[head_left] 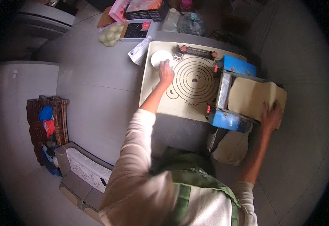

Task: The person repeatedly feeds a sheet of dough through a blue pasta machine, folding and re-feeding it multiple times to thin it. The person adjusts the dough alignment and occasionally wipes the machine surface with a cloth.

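My left hand (pixel 166 73) reaches over a round white bowl (pixel 156 58) at the mat's far left corner. Its fingers are drawn together at the bowl's near right side; what they may hold is too small to make out. On the right, a blue-ended dough roller machine (pixel 230 119) stands at the mat's edge. A wide pale dough sheet (pixel 247 96) lies over its top, with a raised fold toward the right. My right hand (pixel 271 116) grips the near right part of this sheet, thumb and fingers apart across the dough.
A cream baking mat (pixel 175 107) with printed circles covers the table. A roller attachment with red knobs (pixel 198 52) lies along its far edge. Beyond are a white box (pixel 140 51), a bag of pale round items (pixel 111 34) and a clear jug (pixel 171 20). A pale bag (pixel 232 147) sits below the machine.
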Tool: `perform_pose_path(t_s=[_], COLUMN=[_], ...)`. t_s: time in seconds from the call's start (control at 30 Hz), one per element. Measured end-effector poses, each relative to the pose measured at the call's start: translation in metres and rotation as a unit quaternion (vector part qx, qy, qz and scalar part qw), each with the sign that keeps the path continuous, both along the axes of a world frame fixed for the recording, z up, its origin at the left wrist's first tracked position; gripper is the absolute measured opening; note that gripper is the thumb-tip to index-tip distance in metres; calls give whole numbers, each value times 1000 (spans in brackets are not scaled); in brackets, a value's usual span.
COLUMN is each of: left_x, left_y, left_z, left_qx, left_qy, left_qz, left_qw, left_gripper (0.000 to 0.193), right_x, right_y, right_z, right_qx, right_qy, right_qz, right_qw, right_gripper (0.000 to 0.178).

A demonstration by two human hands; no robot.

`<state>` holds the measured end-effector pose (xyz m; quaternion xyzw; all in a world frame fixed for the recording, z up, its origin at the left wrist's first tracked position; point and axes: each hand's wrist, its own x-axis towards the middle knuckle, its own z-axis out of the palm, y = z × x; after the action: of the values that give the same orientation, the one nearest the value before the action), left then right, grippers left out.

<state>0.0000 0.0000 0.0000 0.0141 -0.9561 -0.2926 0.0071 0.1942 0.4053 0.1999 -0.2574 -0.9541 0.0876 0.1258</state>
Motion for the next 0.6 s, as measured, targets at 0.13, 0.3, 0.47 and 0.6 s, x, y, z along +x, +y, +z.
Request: perform_pose_path(t_s=[0.13, 0.3, 0.47, 0.6], left_x=[-65, -83, -87, -96], left_y=[-39, -61, -64, -74], left_z=[-33, -59, -66, -86], left_qx=[-54, -84, -81, -4], left_qy=[-17, -2, 20, 74], left_qz=[4, -29, -91, -98], left_qw=[998, 996, 992, 992], left_gripper=[43, 48, 40, 24], right_x=[-12, -10, -6, -10], right_y=[-12, -24, -20, -28], right_z=[-3, -11, -17, -12], right_qx=[42, 12, 69, 64], right_qy=[42, 26, 18, 15], right_qz=[1, -3, -7, -5], right_qw=[998, 1000, 997, 998], right_gripper=[47, 46, 42, 42])
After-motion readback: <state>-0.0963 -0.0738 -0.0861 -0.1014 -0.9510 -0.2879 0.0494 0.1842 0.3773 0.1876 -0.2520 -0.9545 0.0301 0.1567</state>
